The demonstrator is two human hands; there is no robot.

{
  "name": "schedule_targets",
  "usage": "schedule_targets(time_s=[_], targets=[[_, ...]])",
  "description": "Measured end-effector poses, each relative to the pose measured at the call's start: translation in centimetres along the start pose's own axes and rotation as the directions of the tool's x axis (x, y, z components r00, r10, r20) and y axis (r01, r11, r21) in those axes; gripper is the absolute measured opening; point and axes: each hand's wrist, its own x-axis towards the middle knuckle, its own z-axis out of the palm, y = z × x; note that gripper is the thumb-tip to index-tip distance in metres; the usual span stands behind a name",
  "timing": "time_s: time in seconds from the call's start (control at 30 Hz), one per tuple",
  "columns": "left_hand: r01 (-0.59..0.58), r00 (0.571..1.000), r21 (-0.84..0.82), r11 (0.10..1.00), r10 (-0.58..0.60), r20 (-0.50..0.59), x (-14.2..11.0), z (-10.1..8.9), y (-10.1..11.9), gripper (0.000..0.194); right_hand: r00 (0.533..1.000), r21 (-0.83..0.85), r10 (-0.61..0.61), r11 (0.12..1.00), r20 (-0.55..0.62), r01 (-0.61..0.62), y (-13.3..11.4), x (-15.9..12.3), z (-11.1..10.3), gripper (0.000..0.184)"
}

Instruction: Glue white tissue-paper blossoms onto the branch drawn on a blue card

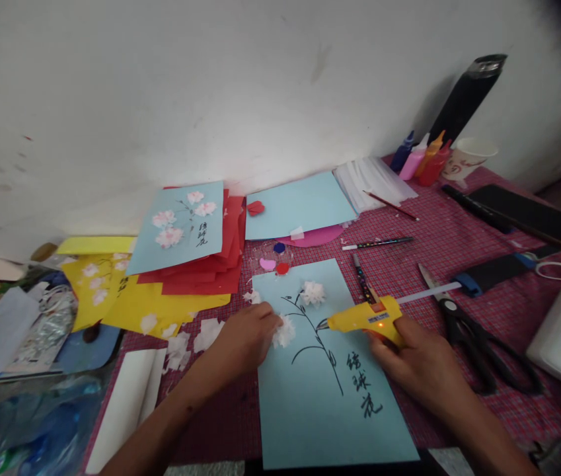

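Observation:
A light blue card (310,396) with a black drawn branch and black characters lies in front of me on the red checked tablecloth (409,264). My left hand (248,334) is closed, pressing a white tissue flower (284,330) onto the card's left side. Another white tissue flower (313,292) sits higher on the branch. My right hand (419,360) grips a yellow hot glue gun (369,318), its nozzle pointing left at the branch.
Black scissors (478,344) lie right of the glue gun. Pens (376,243), paint bottles (421,158), a paper cup (471,157) and a black cylinder (466,96) stand behind. Red, yellow and blue paper sheets (186,264) and a finished flower card (181,225) pile at left.

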Motion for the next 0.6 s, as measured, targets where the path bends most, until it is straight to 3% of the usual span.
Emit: schedule_targets(time_s=[0.6], targets=[[-0.031,0.999,0.180,0.983,0.026,0.027,-0.1,0.8,-0.3,0.017,1.000,0.010,-0.018,1.000,-0.021,0.018,0.5,-0.2,0.5,0.036]])
